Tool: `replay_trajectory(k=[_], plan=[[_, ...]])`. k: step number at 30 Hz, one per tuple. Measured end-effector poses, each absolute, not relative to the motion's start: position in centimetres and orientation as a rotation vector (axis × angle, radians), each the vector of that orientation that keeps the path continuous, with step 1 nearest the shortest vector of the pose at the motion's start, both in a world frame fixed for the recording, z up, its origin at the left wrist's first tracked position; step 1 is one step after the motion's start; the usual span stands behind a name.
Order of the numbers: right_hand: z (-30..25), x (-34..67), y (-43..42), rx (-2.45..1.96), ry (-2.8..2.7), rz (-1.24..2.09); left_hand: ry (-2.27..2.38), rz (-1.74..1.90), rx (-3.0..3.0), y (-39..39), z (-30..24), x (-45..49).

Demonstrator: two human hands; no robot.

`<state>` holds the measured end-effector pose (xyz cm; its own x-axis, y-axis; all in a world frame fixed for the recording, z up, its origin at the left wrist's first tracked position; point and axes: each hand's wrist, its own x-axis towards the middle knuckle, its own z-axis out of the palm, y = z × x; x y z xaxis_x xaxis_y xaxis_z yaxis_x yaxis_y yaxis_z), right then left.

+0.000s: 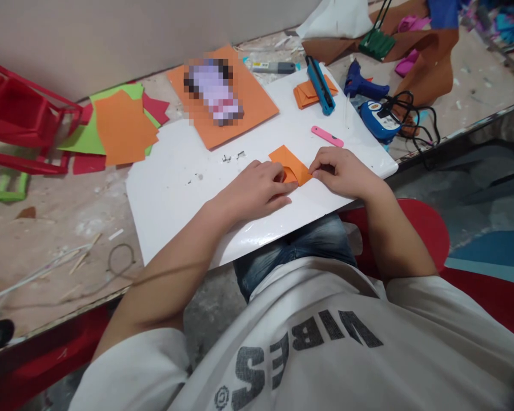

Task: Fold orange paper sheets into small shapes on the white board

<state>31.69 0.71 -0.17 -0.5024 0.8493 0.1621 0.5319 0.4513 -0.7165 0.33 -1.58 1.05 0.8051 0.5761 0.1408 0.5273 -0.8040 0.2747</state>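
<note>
A small folded orange paper (pixel 288 162) lies on a white board (pixel 188 188) across my lap. My left hand (pixel 257 191) rests on the paper's left part, fingers curled and pressing it down. My right hand (pixel 340 170) pinches the paper's right corner between thumb and fingers. A pink utility knife (pixel 327 136) lies just beyond my right hand. Further back sit a folded stack of orange paper (pixel 308 94) and a blue stapler (pixel 320 85).
An orange sheet (pixel 257 103) with a blurred phone lies at the board's far edge. Orange, green and red sheets (pixel 120 123) lie left. Blue glue guns (pixel 368 91) with black cords sit right. A red plastic chair (pixel 21 123) stands far left.
</note>
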Motion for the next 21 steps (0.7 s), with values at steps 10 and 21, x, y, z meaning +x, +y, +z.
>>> replay_trajectory(k=[10, 21], plan=[[-0.1, 31.7, 0.7, -1.151, -2.182, 0.831, 0.734, 0.461, 2.847, -2.1, 2.2, -0.1], [-0.1, 31.8, 0.4, -1.176, -2.207, 0.777, 0.912, 0.467, 2.767, -0.8, 1.1, -0.1]])
